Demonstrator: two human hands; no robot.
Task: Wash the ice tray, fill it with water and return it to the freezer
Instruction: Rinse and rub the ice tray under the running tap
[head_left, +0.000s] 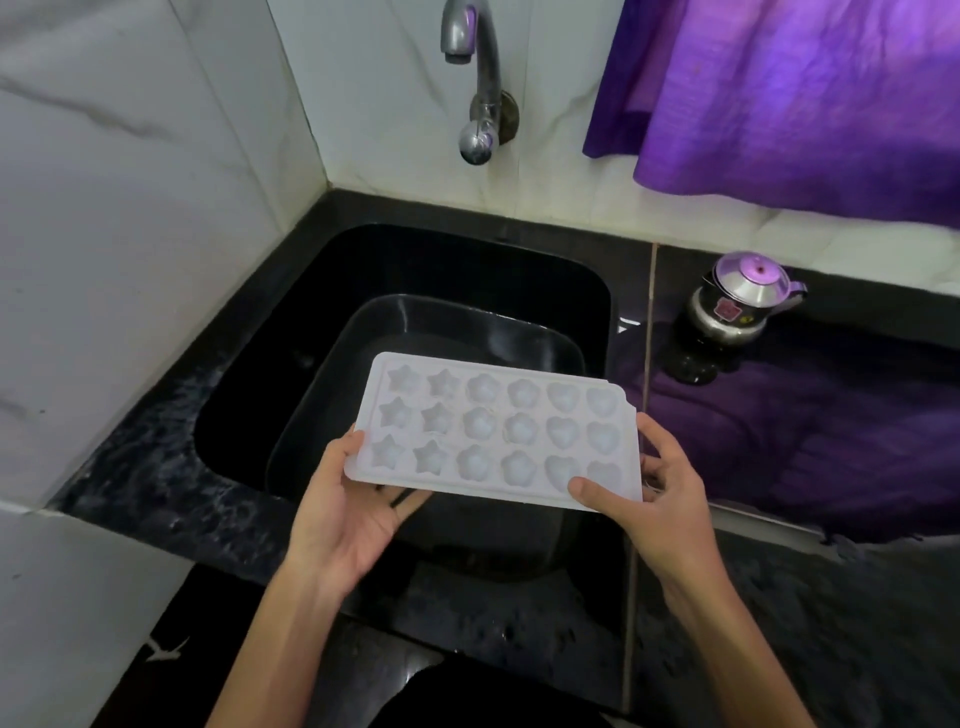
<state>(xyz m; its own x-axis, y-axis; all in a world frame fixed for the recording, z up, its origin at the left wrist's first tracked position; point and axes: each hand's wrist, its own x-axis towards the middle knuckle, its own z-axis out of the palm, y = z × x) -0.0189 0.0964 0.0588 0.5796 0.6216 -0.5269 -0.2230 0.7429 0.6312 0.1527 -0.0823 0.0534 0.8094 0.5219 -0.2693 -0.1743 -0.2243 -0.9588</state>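
the tray (493, 426) is held level over the sink (249, 364), long axis left to right, clamped at its ends by left hand (348, 499) and right hand (660, 493); the tap (467, 57) lies beyond.

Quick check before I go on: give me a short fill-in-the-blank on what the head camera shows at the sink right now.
1. The white ice tray is held by ____ hands, the left hand and the right hand.
2. The tray is held above the black ____, below the tap.
3. The tray's leftmost moulds are shaped like ____.
4. The curtain is ____ in colour.

Missing words: both; sink; stars; purple
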